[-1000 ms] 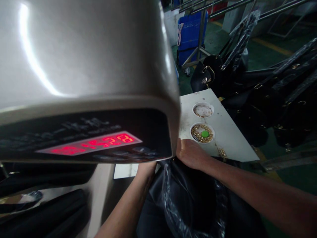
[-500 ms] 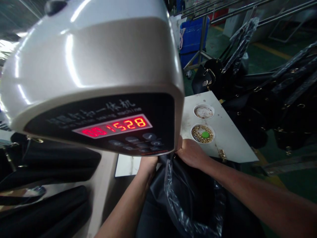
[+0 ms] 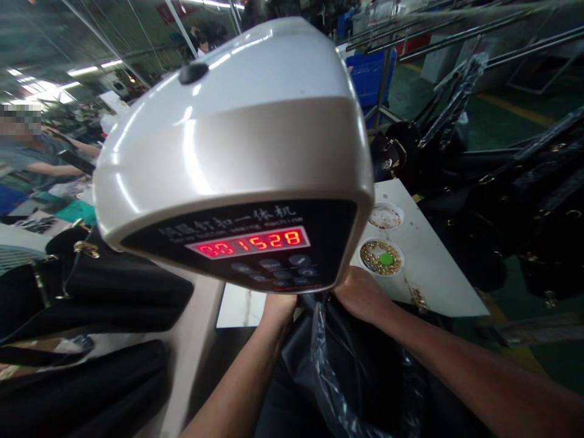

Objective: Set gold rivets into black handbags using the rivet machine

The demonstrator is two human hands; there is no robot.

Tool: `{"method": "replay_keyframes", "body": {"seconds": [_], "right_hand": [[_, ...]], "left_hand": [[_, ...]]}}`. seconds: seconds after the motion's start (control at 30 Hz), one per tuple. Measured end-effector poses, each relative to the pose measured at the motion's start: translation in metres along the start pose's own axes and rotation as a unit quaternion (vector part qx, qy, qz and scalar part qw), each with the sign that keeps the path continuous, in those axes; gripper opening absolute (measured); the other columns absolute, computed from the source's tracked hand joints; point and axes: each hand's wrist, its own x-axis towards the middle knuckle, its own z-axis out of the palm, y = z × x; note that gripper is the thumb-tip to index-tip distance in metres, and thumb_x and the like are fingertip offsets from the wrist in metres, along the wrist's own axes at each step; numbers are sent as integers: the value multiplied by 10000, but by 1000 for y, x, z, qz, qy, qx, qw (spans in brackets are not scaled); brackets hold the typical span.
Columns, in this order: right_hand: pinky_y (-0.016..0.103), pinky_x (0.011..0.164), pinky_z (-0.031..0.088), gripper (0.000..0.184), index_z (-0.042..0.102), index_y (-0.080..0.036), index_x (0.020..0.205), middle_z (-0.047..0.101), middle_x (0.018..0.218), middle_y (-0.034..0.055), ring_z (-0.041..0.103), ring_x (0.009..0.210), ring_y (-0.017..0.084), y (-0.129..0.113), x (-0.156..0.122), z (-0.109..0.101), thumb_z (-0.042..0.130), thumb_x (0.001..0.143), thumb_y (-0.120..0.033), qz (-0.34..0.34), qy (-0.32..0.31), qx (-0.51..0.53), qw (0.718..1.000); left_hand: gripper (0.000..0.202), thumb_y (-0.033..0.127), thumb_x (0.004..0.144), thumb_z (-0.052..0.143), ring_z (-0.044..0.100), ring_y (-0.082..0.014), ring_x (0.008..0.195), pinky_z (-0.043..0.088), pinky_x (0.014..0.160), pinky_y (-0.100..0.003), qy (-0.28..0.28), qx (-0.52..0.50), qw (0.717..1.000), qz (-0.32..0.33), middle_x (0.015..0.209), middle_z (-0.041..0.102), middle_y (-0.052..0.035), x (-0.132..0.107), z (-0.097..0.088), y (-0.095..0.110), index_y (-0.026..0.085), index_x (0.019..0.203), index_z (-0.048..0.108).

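Note:
A glossy white machine head [image 3: 237, 152] fills the middle of the view; its red display [image 3: 253, 241] reads 001528. Both my hands reach under its front edge. My left hand [image 3: 276, 311] and my right hand [image 3: 360, 295] hold the top of a black bag [image 3: 365, 377] partly wrapped in clear plastic film. The fingers of both hands are hidden under the machine head, so I cannot see how they grip. The bag hangs down between my forearms.
On the white table [image 3: 438, 267] to the right sit a cup of small gold metal parts with a green piece [image 3: 382, 257] and a near-empty cup [image 3: 384, 216]. Black bags hang on racks at right [image 3: 511, 201] and lie stacked at left [image 3: 91, 292]. A person sits far left [image 3: 31, 152].
My head has pulled back and up, so the whole machine head and its display show now. My hands and the bag stay in the same place under it.

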Motion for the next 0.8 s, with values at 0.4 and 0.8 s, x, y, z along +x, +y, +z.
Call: {"method": "replay_keyframes", "body": {"seconds": [0.4,0.8], "right_hand": [[311,778,423,252,744,-192,934,771,951,107,680,932,240,-5,-3,-2,514,992,-277,8,18,31,999],[303,685,332,252,647,-175,728,726,801,68,629,771,178,-1,-22,2,534,942,-246,28,16,35,999]], "left_hand": [[480,399,645,855,752,-304,780,636,731,-437,-35,-17,998,-53,863,795,-103,-2,0,4,154,1050,780],[194,340,671,814,742,-308,859,601,751,-385,-60,35,997,-43,771,780,-85,-15,-12,5,178,774,794]]}}
